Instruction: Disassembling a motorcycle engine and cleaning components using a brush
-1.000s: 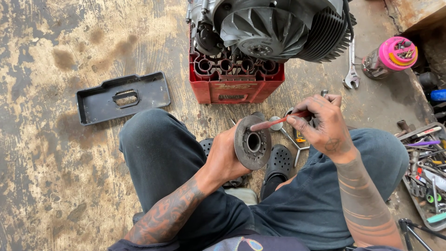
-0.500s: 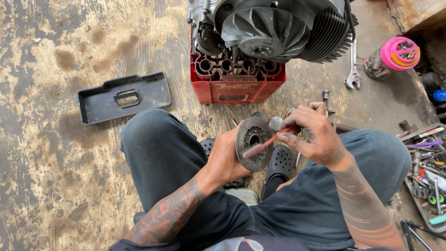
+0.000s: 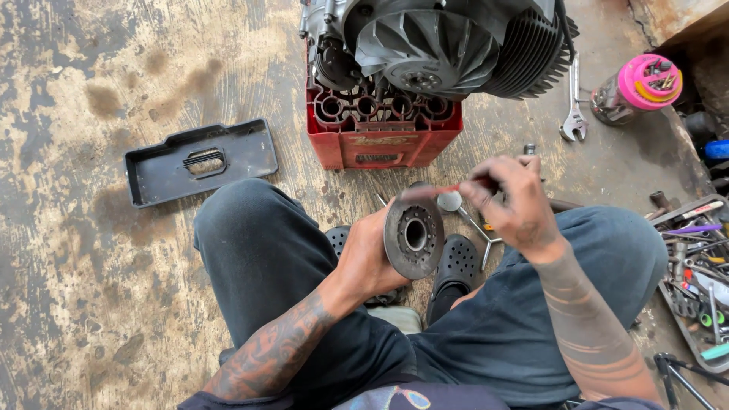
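Head view: a stained, worn concrete floor (image 3: pixel 99 304) fills the frame, with the seated person's legs in dark trousers spread across the lower half. At top centre stands a grey metal engine with a finned cylinder and a vaned cooling fan (image 3: pixel 440 45), resting on a red plastic bottle crate (image 3: pixel 380 137). To the left of the crate, well apart from it, a dark rectangular plastic cover with a slotted centre (image 3: pixel 199 161) lies flat on the floor. At the right edge a tray of mixed hand tools (image 3: pixel 695 273) sits beside the person's right knee. Near the top right lies a clear bottle with a pink cap (image 3: pixel 636 85), and just left of it a silver adjustable wrench (image 3: pixel 573 114) rests on the floor. Between the feet, a black perforated clog (image 3: pixel 458 262) is visible.

The left hand (image 3: pixel 368 254) is closed around the back of a round dark metal disc with a central bore (image 3: pixel 413 235), holding it upright above the lap, face turned toward the right hand. The right hand (image 3: pixel 512 205) pinches a thin red-handled tool (image 3: pixel 448 188), blurred, its tip lying across the disc's upper edge.
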